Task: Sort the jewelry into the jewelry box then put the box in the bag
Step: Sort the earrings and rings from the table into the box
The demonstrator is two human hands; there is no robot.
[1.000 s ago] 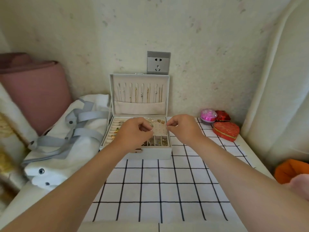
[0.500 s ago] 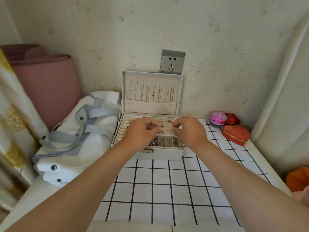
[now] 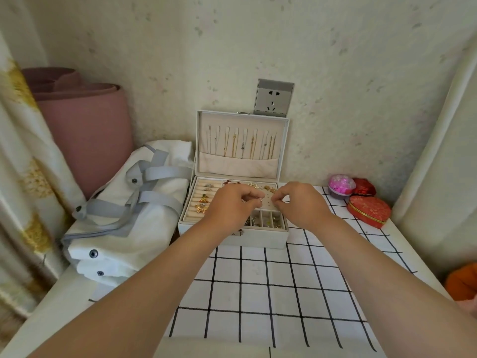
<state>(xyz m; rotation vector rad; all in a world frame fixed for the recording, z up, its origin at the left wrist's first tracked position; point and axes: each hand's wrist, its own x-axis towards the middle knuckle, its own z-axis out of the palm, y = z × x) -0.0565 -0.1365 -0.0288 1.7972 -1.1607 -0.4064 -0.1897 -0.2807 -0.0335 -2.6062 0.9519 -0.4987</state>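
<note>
The white jewelry box (image 3: 258,240) stands open at the back of the table, its lid (image 3: 242,120) upright with several necklaces (image 3: 242,146) hanging in it. Rings (image 3: 204,200) sit in the rolls on the tray's left. Both hands hover over the perforated earring panel. My left hand (image 3: 229,208) pinches a small glinting earring (image 3: 259,201) at its fingertips. My right hand (image 3: 302,205) is just right of it, thumb and forefinger pinched on something too small to make out. The white bag (image 3: 124,202) with grey straps lies left of the box.
A red heart-shaped box (image 3: 369,211), a pink round box (image 3: 340,186) and a small red box (image 3: 365,187) sit at the back right. A checked cloth (image 3: 271,293) covers the table. A pink roll (image 3: 85,125) and curtain (image 3: 20,177) stand left; an orange object (image 3: 462,282) lies right.
My two hands have dropped lower over the earring panel and drawn closer together. The view has shifted slightly; the box and bag have not moved.
</note>
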